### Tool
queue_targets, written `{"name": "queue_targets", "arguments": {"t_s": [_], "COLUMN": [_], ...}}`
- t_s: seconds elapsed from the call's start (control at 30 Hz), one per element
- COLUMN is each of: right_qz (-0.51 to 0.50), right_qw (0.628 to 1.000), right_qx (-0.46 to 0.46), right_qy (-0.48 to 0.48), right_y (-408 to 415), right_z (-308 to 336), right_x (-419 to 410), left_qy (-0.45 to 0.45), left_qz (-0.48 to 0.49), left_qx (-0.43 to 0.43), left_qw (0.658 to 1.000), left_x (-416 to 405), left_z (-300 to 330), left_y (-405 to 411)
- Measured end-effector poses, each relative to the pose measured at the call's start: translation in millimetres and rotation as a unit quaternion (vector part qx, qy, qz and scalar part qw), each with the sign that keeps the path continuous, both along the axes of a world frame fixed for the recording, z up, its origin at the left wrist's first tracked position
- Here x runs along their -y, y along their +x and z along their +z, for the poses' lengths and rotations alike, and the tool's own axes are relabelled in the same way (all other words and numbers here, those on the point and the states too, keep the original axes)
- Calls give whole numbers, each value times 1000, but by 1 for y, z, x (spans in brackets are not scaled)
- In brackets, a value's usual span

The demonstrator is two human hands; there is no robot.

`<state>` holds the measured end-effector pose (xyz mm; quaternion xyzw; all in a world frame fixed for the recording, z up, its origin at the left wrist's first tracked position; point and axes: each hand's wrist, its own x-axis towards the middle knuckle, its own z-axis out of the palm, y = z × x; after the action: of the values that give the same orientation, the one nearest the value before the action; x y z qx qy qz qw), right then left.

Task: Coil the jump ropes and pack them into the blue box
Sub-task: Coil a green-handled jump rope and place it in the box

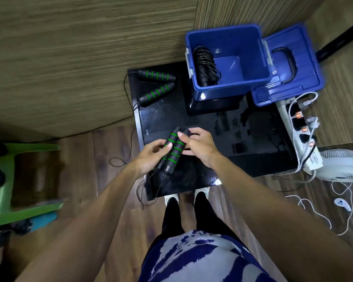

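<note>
At frame centre, the left hand (pixel 151 153) and right hand (pixel 199 146) curled their fingers round 2 black foam handles with green rings (pixel 172 149), held together above the glossy black tabletop (pixel 253 139). The open blue plastic box (pixel 228 60), upper right, held a coiled black rope (pixel 205 66).

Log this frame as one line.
hands: left, right grip handle pair | cord: uncoiled | box: one coiled rope | table: another pair

Black table (pixel 253 143) under blue box (pixel 228 86), handles (pixel 156 86)
</note>
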<state>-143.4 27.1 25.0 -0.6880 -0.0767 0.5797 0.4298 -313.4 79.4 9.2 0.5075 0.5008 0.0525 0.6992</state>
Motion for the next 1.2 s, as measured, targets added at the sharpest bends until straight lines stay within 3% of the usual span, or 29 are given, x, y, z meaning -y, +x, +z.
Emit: {"name": "queue_targets", "arguments": {"t_s": [0.1, 0.23, 0.43, 0.53, 0.63, 0.7, 0.8, 0.83, 0.9, 0.97, 1.07, 1.2], "right_qz": [-2, 9, 6, 73, 245, 392, 599, 631, 646, 642, 634, 567], "right_qw": [1000, 1000, 999, 992, 912, 839, 693, 650, 606, 607, 649, 772], "right_qx": [-3, 6, -8, 96, 317, 358, 399, 422, 464, 469, 420, 285], "right_qy": [8, 18, 50, 45, 89, 121, 54, 33, 16, 4, -15, -42], "right_y": [3, 11, 21, 28, 44, 50, 47, 45, 44, 46, 49, 55], "right_z": [8, 15, 35, 43, 49, 61, 82, 86, 92, 94, 90, 87], "right_x": [-1, -3, -7, -9, -10, -12, -16, -16, -14, -11, -5, 7], "left_qy": [-22, -126, -52, -14, 21, 61, 123, 150, 189, 202, 211, 259], "left_qz": [-6, 6, -46, -64, -138, -232, -322, -347, -396, -429, -440, -403], "left_qx": [6, 34, 39, 7, -32, -73, -128, -147, -181, -194, -183, -152], "left_qw": [1000, 991, 997, 998, 990, 968, 930, 914, 880, 859, 853, 865], "left_x": [2, 5, 1, -4, -13, -19, -23, -24, -25, -26, -28, -30], "left_z": [9, 29, 39, 50, 58, 65, 75, 78, 82, 83, 83, 82], "left_y": [9, 22, 29, 31, 32, 35, 45, 49, 56, 61, 63, 60]}}
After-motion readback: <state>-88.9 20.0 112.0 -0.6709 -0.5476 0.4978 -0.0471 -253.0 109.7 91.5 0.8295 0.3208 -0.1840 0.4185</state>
